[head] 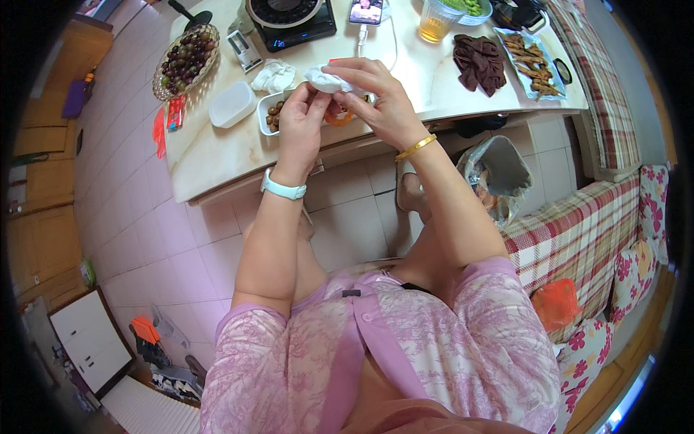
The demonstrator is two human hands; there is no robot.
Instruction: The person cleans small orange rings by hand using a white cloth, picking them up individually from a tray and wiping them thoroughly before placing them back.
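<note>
A crumpled white tissue (328, 81) is pinched between my two hands above the table's near edge. My right hand (379, 97) grips it from the right with bent fingers. From the left, my left hand (304, 111) has its curled fingers and thumb against the tissue's lower side; its fingertips are partly hidden. Under my hands lies a white plastic box (264, 116) with round brown nuts or fruits (274, 113) in its left end. Something orange (340, 120) shows between my wrists, mostly covered. The box's likely lid, a translucent white cover (233, 104), lies to the left.
Around the marble-look table (217, 157) stand a basket of grapes (187, 62), an induction cooker (295, 27), a phone on a cable (366, 12), a glass of amber drink (435, 24), a brown cloth (479, 64) and a tray of fried food (531, 65). A lined bin (501, 173) is below.
</note>
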